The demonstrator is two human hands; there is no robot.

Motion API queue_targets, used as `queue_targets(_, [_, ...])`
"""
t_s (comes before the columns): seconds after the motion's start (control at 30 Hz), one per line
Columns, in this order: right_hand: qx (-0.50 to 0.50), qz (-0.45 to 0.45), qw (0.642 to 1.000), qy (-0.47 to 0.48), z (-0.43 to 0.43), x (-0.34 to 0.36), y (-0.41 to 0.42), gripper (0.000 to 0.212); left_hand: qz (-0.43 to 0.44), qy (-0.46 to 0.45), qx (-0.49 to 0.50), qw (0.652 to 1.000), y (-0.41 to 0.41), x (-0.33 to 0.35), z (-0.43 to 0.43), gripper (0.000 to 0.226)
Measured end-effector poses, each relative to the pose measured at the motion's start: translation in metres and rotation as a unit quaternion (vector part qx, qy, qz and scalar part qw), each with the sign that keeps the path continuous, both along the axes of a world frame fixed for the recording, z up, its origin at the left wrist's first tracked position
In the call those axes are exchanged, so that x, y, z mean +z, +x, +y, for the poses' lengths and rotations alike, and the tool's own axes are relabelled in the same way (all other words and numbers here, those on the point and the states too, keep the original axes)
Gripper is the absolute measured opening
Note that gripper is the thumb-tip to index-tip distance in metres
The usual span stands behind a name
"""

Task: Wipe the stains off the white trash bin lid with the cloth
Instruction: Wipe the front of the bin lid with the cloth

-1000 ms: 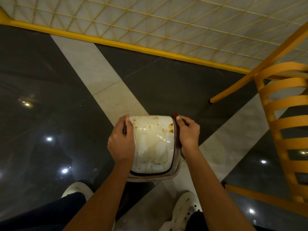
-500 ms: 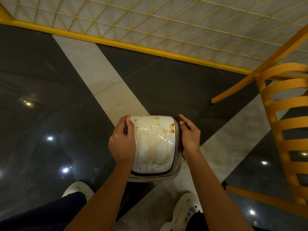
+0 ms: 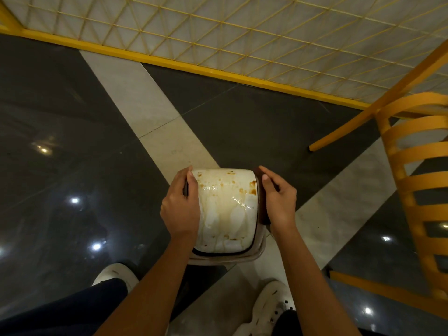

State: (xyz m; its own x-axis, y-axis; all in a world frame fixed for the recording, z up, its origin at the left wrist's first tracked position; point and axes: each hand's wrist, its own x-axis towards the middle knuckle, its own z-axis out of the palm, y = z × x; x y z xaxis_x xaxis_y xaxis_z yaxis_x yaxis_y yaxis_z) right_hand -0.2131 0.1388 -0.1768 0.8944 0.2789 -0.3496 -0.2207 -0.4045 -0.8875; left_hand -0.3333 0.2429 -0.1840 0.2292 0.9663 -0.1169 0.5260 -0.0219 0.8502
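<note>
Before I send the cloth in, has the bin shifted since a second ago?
No. The bin sits at the same spot on the pale floor stripe, left hand and right hand holding its sides.

Dark glossy floor [image 3: 60,122] below, with ceiling lights glinting off it as bright spots [image 3: 74,200]. Pale tile bands [image 3: 135,93] cut across it diagonally. Up top is a yellow lattice panel [image 3: 242,30] on a yellow rail [image 3: 169,63]. At right stands a yellow slatted chair [image 3: 400,183].
</note>
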Motion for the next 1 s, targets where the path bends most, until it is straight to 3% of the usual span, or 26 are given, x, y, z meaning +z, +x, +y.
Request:
queue_targets(0.2, [-0.009,0.094,0.996,0.006,0.012,-0.007,0.019,0.021,-0.008,-0.009,-0.002,1.0,0.0,0.0,0.001,0.028])
queue_targets(0.47, [-0.07,-0.062,0.996,-0.004,-0.019,-0.013,-0.039,0.028,-0.009,-0.001,-0.001,1.0,0.0,-0.002,0.0,0.028])
queue_targets(0.7, [-0.031,-0.007,0.999,-0.032,-0.004,-0.017,-0.003,0.028,-0.009,-0.001,0.001,1.0,0.002,-0.003,0.001,0.028])
queue_targets(1.0, [-0.101,-0.059,0.993,-0.036,-0.021,-0.017,-0.047,0.029,-0.005,-0.011,0.002,1.0,0.001,0.0,0.0,0.028])
